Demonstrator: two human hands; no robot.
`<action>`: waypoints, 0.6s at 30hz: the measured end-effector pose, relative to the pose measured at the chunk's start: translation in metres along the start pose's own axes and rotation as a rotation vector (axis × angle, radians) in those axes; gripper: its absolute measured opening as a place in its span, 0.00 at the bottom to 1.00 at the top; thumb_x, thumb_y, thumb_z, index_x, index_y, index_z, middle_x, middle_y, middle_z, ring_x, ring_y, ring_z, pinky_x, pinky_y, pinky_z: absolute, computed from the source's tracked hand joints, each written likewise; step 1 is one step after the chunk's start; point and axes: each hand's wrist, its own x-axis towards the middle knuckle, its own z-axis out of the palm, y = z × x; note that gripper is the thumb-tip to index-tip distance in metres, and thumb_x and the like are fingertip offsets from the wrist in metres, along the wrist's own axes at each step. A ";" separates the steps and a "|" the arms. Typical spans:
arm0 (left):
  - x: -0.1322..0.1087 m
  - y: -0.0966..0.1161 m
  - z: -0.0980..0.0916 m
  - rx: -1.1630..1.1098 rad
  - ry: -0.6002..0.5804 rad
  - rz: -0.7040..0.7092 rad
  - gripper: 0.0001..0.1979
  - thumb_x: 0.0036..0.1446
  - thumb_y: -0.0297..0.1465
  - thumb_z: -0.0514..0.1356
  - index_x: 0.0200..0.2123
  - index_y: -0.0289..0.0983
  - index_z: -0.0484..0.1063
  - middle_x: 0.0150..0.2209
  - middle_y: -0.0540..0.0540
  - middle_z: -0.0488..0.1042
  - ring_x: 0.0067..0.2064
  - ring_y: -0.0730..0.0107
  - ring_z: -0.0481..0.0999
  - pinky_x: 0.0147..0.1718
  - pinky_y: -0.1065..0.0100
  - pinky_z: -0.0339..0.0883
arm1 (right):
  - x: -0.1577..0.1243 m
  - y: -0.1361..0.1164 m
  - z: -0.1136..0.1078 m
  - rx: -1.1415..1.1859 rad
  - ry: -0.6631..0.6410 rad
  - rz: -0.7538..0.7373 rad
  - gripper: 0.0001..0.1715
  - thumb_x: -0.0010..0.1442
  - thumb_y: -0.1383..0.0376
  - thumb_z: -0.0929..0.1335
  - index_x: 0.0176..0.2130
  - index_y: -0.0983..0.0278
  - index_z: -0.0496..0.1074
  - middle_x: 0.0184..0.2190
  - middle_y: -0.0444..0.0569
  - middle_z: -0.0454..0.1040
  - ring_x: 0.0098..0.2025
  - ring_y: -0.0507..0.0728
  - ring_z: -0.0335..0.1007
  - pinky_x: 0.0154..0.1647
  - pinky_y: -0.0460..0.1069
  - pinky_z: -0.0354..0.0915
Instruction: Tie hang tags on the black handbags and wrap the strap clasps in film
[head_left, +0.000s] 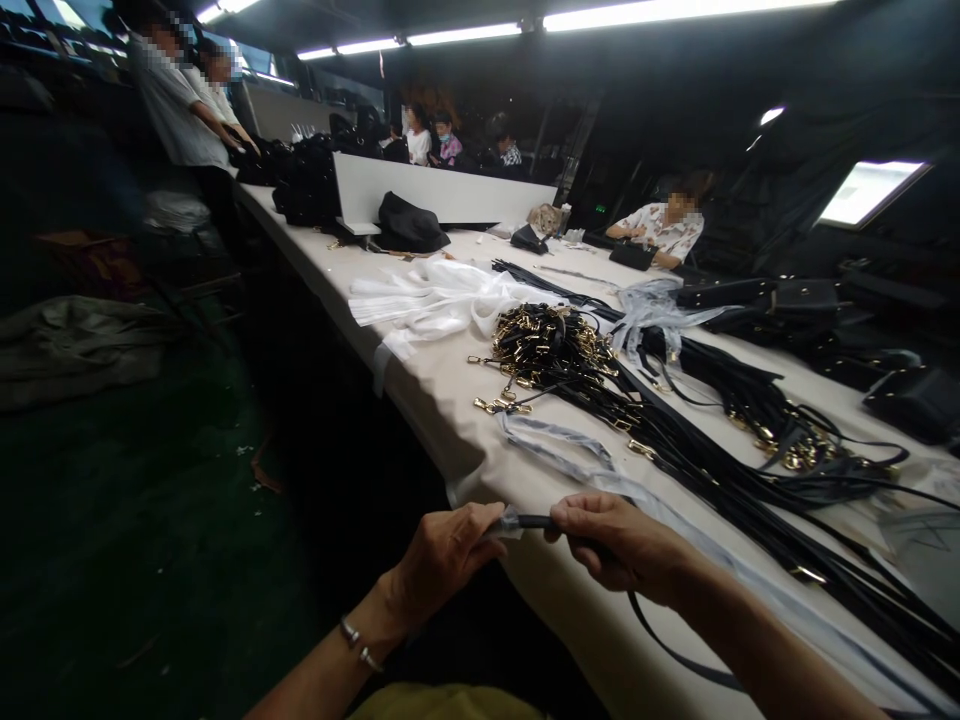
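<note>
Close to the table's near edge, my left hand [439, 555] is closed on a piece of clear plastic wrap [511, 522] around the end of a black strap [535, 522]. My right hand [611, 540] pinches the same strap a short way to the right, and its loose length hangs down in a curve below that wrist. What lies inside my left fingers is hidden. Just beyond my hands, a long clear plastic sleeve [559, 435] lies on the table beside a heap of black straps with gold clasps [555, 345].
A second bundle of straps [795, 435] lies to the right. White plastic sleeves [427, 295] are spread farther back on the cloth-covered table [427, 400]. A white divider [450, 190] and a black bag [409, 222] stand beyond. Several people work around the table.
</note>
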 end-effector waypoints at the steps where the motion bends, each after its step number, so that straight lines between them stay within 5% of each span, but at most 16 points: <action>1: 0.000 0.000 0.000 -0.016 0.000 -0.012 0.17 0.64 0.36 0.59 0.54 0.39 0.70 0.47 0.40 0.80 0.46 0.60 0.80 0.46 0.67 0.70 | 0.000 0.001 0.001 -0.018 0.025 -0.013 0.28 0.51 0.43 0.71 0.35 0.65 0.70 0.14 0.36 0.63 0.12 0.44 0.41 0.14 0.44 0.35; 4: 0.003 0.003 0.000 -0.176 -0.054 -0.123 0.15 0.64 0.39 0.58 0.49 0.39 0.72 0.43 0.43 0.80 0.43 0.63 0.79 0.43 0.69 0.70 | -0.001 0.000 0.010 -0.311 0.156 -0.071 0.22 0.57 0.47 0.68 0.32 0.65 0.71 0.15 0.39 0.66 0.13 0.45 0.47 0.15 0.44 0.41; 7: 0.009 0.009 0.003 -0.489 -0.180 -0.331 0.18 0.64 0.45 0.55 0.41 0.36 0.73 0.32 0.47 0.77 0.28 0.72 0.75 0.28 0.73 0.67 | -0.003 -0.005 0.028 -0.835 0.276 -0.235 0.17 0.62 0.55 0.65 0.31 0.63 0.75 0.21 0.45 0.74 0.21 0.50 0.64 0.23 0.45 0.51; 11: 0.016 0.014 0.005 -0.780 -0.295 -0.493 0.23 0.61 0.49 0.57 0.34 0.33 0.72 0.27 0.49 0.74 0.23 0.78 0.68 0.21 0.76 0.59 | -0.007 -0.010 0.042 -1.299 0.269 -0.333 0.15 0.64 0.61 0.64 0.34 0.62 0.78 0.31 0.51 0.79 0.32 0.56 0.72 0.30 0.47 0.53; 15: 0.015 0.005 0.000 -0.815 -0.241 -0.556 0.23 0.58 0.49 0.60 0.29 0.32 0.71 0.23 0.49 0.73 0.20 0.82 0.61 0.18 0.78 0.50 | -0.021 -0.010 0.021 -1.097 0.180 -0.281 0.15 0.62 0.54 0.66 0.38 0.60 0.77 0.30 0.47 0.78 0.31 0.54 0.70 0.29 0.46 0.54; 18: 0.012 -0.002 -0.001 -0.887 -0.201 -0.579 0.23 0.57 0.50 0.62 0.31 0.33 0.70 0.23 0.48 0.74 0.20 0.80 0.63 0.18 0.78 0.53 | -0.030 -0.005 0.001 -0.802 0.073 -0.126 0.17 0.63 0.54 0.64 0.33 0.64 0.74 0.25 0.45 0.74 0.24 0.50 0.63 0.24 0.44 0.54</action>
